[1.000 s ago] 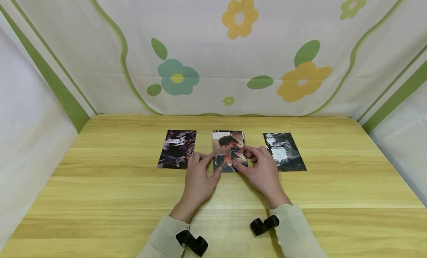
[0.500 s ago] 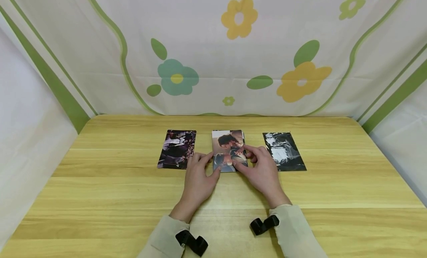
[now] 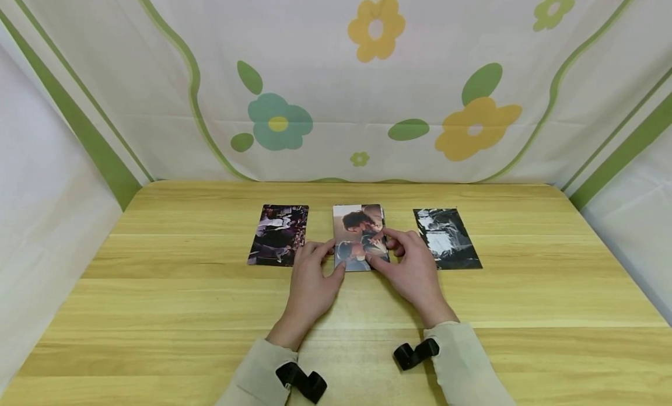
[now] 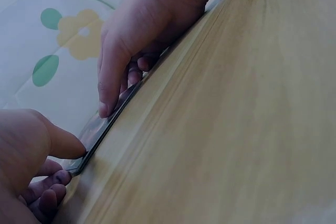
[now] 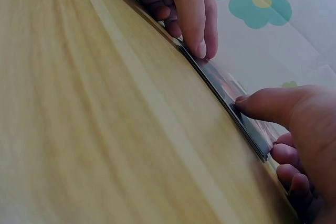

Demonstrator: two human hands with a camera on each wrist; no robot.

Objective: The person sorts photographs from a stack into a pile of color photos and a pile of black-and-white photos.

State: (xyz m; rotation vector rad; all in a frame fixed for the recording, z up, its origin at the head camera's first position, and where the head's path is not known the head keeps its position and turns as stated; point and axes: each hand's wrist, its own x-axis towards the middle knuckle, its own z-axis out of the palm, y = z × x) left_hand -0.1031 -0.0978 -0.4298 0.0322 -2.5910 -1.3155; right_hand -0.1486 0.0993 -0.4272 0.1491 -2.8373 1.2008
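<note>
Both hands, left hand [image 3: 315, 277] and right hand [image 3: 412, 269], pinch the small stack of glossy photo prints [image 3: 359, 234] on the light wooden table [image 3: 157, 312]. No writing is legible on it. Their fingers hide its lower corners.

A smooth, pale yellow wooden table [image 3: 157, 301] with a soft sheen and visible grain is seen. The thin stack of glossy paper photographs [image 3: 359, 231] is shown reflective. The flower-printed white cloth backdrop [image 3: 336, 73] looks matt.

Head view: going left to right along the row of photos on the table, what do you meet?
Dark photo → left hand → middle photo stack → right hand → black-and-white photo.
</note>
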